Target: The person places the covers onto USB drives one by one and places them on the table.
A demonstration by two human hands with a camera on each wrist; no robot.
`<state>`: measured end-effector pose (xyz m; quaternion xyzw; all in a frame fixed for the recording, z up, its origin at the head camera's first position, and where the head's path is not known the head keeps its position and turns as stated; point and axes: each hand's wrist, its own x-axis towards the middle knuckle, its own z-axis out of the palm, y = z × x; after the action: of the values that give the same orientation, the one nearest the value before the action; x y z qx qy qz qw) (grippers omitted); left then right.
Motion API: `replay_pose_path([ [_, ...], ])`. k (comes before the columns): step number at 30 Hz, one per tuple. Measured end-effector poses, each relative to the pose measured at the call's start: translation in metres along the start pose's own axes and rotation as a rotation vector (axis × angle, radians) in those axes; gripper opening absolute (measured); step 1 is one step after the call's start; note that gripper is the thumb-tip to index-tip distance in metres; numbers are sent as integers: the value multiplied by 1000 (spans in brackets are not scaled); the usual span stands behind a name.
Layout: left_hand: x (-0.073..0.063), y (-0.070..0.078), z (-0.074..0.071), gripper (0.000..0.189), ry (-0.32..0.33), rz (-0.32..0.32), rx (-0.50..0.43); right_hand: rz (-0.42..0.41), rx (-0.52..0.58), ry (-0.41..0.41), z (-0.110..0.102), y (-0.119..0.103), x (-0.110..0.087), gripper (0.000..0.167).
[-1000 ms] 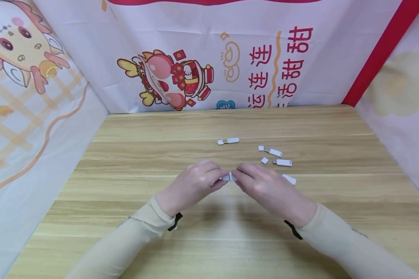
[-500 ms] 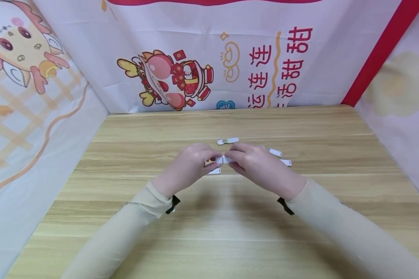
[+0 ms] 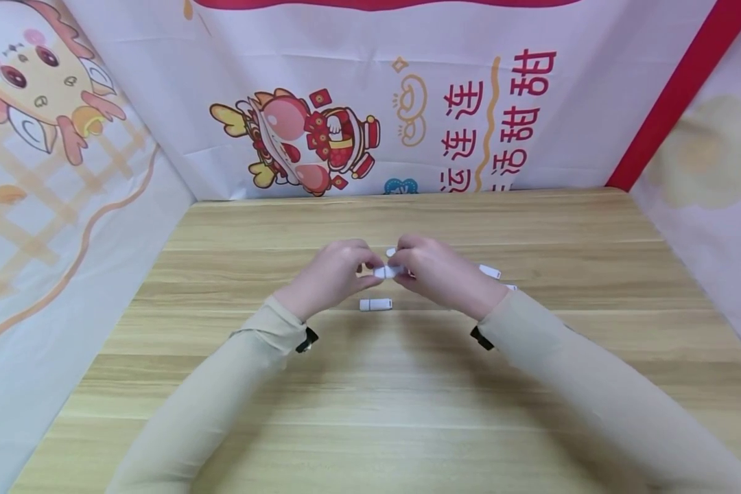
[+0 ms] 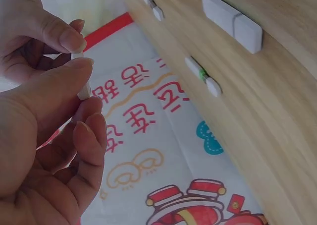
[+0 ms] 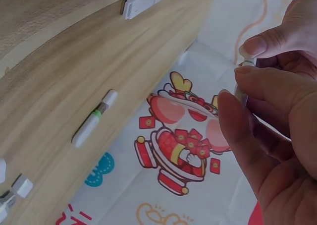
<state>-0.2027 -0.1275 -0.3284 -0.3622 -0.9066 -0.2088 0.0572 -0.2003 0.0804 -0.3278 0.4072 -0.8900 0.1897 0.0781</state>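
Note:
My left hand [image 3: 335, 276] and right hand [image 3: 440, 272] meet over the middle of the table. Between them they pinch a small white USB stick [image 3: 387, 272], one at each end. Thumb and fingertips cover much of the stick [image 4: 84, 92] in the left wrist view; only a narrow white edge shows in the right wrist view. A white capped USB stick [image 3: 376, 304] lies flat on the wood just in front of the hands. Behind them is a USB stick with a green band [image 5: 91, 124], its cap end [image 3: 391, 252] peeking out beside my right fingers.
To the right, two more white USB sticks, one farther back [image 3: 490, 272] and one nearer [image 3: 511, 287], stick out past my right hand and sleeve. A loose white cap [image 5: 22, 186] shows in the right wrist view. A printed cloth [image 3: 346, 55] hangs behind the table [image 3: 346, 425].
Both hands have moved away from the body and slightly left, still pinching the USB stick. The capped stick has come into view in front of them; my right hand now covers the loose caps.

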Motion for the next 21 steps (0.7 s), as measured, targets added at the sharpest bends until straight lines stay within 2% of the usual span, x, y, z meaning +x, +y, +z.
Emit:
replay_pose_path([
  [5,6,-14,9,17,-49,-41,-25,36,12,-55,9,9,9,16],
  [12,13,-32,24,13,-153,-144,-68,72,59,-107,29,23,19,12],
  [16,15,-40,31,11,-201,-174,-91,129,81,-173,40,28,24,13],
  [21,17,-48,39,10,-255,-200,-115,143,92,-229,50,32,30,11],
])
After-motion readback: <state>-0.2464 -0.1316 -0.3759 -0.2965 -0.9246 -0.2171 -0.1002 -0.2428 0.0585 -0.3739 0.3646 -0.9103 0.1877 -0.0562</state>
